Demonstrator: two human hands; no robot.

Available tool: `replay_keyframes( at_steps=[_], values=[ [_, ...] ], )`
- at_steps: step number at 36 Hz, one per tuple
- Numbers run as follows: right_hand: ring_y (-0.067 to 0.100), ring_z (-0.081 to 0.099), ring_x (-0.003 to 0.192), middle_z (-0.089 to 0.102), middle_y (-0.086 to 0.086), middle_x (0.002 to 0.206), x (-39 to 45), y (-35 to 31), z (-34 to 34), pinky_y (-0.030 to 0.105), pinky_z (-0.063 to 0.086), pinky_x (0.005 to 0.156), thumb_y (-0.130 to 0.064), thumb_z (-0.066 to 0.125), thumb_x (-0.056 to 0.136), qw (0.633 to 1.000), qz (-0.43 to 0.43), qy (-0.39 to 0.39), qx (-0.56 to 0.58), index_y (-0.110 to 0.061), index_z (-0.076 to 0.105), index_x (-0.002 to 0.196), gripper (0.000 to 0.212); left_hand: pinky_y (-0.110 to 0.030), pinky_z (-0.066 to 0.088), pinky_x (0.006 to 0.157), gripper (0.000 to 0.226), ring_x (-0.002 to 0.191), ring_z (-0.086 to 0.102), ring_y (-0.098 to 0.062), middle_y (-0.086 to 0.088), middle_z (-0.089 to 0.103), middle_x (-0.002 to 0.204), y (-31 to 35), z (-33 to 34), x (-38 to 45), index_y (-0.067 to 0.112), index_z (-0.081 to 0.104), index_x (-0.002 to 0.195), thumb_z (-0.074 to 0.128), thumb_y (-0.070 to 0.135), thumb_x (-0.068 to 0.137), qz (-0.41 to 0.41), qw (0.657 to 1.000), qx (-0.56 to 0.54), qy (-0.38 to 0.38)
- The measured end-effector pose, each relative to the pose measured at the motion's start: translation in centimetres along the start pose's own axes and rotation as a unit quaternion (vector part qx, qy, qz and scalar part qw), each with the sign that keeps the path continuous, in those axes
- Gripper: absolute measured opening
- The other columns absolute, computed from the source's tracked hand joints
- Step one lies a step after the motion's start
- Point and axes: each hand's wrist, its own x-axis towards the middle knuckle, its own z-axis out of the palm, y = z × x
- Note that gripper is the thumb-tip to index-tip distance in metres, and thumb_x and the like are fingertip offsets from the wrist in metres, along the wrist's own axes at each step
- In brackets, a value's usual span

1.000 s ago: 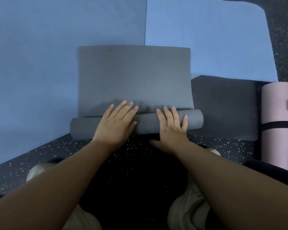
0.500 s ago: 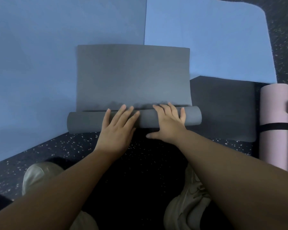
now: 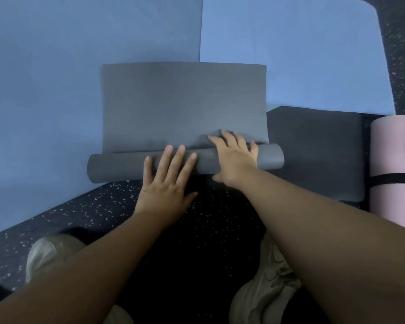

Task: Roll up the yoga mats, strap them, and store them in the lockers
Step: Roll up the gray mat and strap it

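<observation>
A grey yoga mat (image 3: 182, 101) lies in the middle of the floor, its near end rolled into a thick tube (image 3: 117, 167). My left hand (image 3: 166, 181) lies flat with straight fingers on the tube's near side. My right hand (image 3: 234, 157) presses over the top of the tube, fingers reaching onto the flat part of the mat. A pink mat (image 3: 393, 164) at the right edge is rolled up and bound with a black strap (image 3: 393, 180).
Two blue mats lie flat, one at the left (image 3: 56, 90) and one at the back right (image 3: 290, 50). A dark mat (image 3: 313, 148) lies flat between the grey roll and the pink one. My shoes (image 3: 267, 288) stand on the speckled black floor (image 3: 103, 206).
The grey roll has moved forward, away from me, and the flat part is shorter. My right hand has slid up over the top of the roll; my left stays on its near side.
</observation>
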Motion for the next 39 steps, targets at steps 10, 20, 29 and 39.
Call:
replay_keyframes(
  at_steps=[10,20,29,39],
  values=[
    [0.024,-0.003,0.148,0.001,0.000,0.161,2.1,-0.2,-2.3,0.053,0.011,0.114,-0.045,0.081,0.068,0.999,-0.025,-0.005,-0.045,-0.038,-0.001,0.152,0.118,-0.053,-0.020,0.110,0.102,0.143,-0.029,-0.024,-0.001,-0.027,0.158,-0.8,-1.6,3.7,0.026,-0.048,0.125,0.034,0.073,0.086,-0.032,0.995,0.026,-0.087],
    [0.029,0.037,0.136,0.045,0.009,0.145,0.6,0.4,1.7,0.058,0.028,0.108,-0.019,0.083,0.057,0.959,-0.093,0.263,-0.058,-0.020,0.041,0.143,0.096,-0.055,0.004,0.116,0.109,0.149,0.004,-0.025,-0.005,0.009,0.162,-2.5,-3.1,6.8,0.019,0.000,0.155,0.060,0.067,0.077,-0.010,0.997,0.006,-0.080],
    [0.035,0.040,0.138,0.045,0.014,0.147,-0.5,-0.8,3.6,0.062,0.033,0.104,-0.009,0.063,0.058,0.946,-0.021,0.319,-0.048,-0.019,0.037,0.142,0.088,-0.054,-0.006,0.116,0.113,0.148,-0.016,-0.020,0.000,-0.008,0.162,-3.9,-3.6,9.9,0.026,-0.012,0.153,0.043,0.084,0.073,-0.023,0.990,-0.007,-0.138],
    [0.025,-0.032,0.143,-0.026,0.000,0.159,2.1,-0.7,0.5,0.054,-0.022,0.109,-0.035,0.055,0.085,0.995,0.004,0.096,-0.018,-0.031,-0.023,0.150,0.102,-0.050,0.000,0.119,0.097,0.148,-0.011,-0.014,0.004,-0.002,0.163,-5.5,-4.4,12.6,0.033,-0.004,0.153,0.006,0.083,0.070,-0.011,0.987,-0.069,-0.145]
  ],
)
